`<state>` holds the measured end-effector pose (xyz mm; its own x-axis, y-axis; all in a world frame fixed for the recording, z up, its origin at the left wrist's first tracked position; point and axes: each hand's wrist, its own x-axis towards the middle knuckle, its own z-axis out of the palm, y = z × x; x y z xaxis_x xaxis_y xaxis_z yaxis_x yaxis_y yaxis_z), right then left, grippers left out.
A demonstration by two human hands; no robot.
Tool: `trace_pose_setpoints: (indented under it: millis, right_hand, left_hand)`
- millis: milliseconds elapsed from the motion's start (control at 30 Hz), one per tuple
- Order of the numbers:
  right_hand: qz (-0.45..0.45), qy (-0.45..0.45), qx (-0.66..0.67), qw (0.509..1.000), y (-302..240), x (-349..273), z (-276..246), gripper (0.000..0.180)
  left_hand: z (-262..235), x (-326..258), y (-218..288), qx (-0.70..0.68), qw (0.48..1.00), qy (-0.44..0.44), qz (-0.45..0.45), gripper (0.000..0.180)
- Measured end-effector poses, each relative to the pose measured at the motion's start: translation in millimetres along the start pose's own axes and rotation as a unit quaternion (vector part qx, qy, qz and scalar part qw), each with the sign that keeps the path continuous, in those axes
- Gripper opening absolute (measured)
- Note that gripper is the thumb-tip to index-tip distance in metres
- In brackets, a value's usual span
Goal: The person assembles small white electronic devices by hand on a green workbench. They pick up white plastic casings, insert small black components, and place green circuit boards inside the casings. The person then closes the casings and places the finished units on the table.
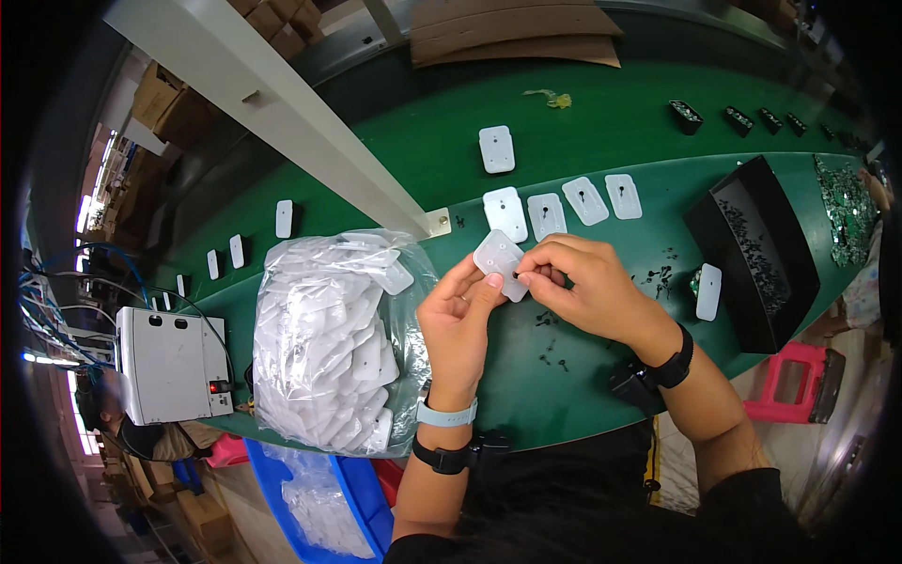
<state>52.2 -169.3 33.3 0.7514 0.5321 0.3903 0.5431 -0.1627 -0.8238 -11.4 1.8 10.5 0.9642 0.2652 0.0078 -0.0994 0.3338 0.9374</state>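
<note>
My left hand (456,315) grips a white rounded plastic cover (498,250) by its edges, tilted above the green table (489,376). At the cover's lower right corner, the closed fingertips of my right hand (592,287) pinch a small black part (516,275); its exact shape is mostly hidden. Just beyond my hands lie several similar covers (586,201) in a row, with small black pieces on them. Loose black pieces (662,279) are scattered right of my right hand, and more black pieces (545,321) lie below it.
A clear bag (324,338) heaped with white covers lies at left. A black bin (752,254) of small black pieces stands at right, a white-topped unit (708,292) beside it. Behind runs a green belt (413,122) carrying assembled units; a metal post (282,103) slants over it.
</note>
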Motion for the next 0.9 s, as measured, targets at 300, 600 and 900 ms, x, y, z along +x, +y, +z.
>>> trace_pose_setpoints:
  millis: [300, 600, 900]
  right_hand:
    - [0.002, -0.002, 0.032, 0.999, -5.5, 0.7, -4.9, 0.01]
    - [-0.103, -0.03, -0.03, 0.994, -5.5, 2.8, -1.1, 0.014]
    - [-0.164, -0.02, -0.118, 0.979, -4.2, 0.0, 11.3, 0.02]
  left_hand:
    - [-0.4, -1.9, 3.7, -0.005, 1.0, 0.011, -0.016, 0.028]
    - [-0.2, -1.6, -0.2, 0.068, 0.997, 0.018, 0.019, 0.021]
    - [7.8, -7.7, -1.1, 0.091, 0.994, 0.046, 0.043, 0.013]
